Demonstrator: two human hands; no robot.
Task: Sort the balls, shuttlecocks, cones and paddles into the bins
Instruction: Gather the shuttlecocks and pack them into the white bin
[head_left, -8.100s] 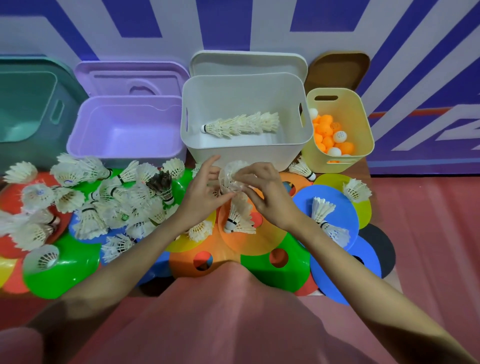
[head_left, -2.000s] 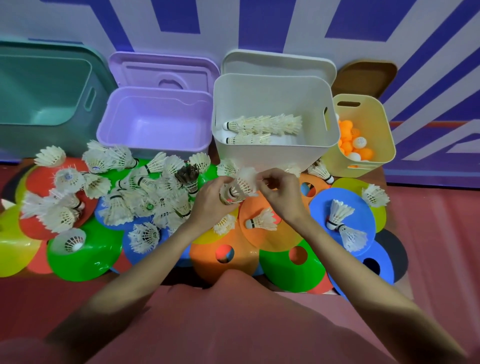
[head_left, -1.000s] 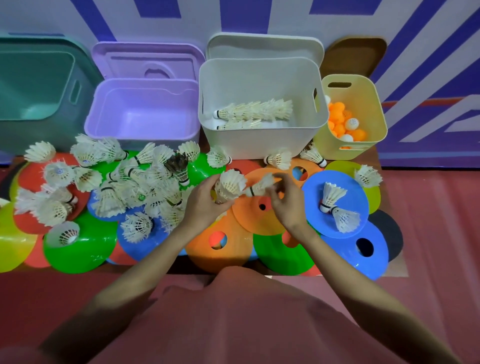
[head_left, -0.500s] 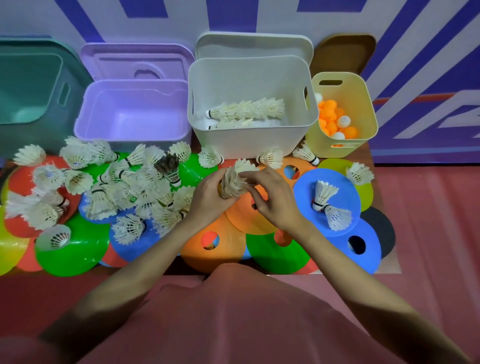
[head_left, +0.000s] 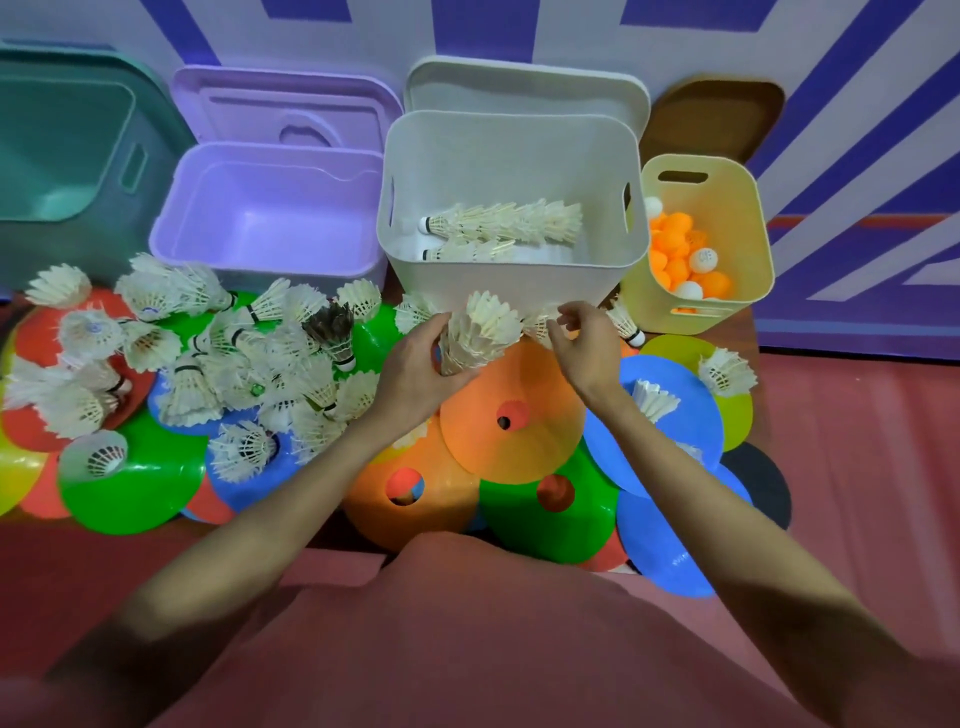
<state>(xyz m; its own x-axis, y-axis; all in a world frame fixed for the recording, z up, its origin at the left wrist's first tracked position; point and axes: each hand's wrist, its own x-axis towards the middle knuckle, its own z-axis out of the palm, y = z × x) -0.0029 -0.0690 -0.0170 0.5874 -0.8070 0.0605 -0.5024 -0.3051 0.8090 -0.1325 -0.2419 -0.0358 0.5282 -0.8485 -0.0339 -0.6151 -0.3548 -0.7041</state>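
White shuttlecock stack (head_left: 480, 332) in left hand (head_left: 415, 371)

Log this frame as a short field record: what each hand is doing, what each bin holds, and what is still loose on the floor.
left hand: grips a nested stack of shuttlecocks
right hand: fingers curled just right of the stack; whether it holds anything cannot be told
white bin: two rows of nested shuttlecocks
yellow bin: orange and white balls
purple bin: nothing visible inside
green bin: nothing visible inside
still loose: many shuttlecocks to the left, a few to the right, over flat coloured cones
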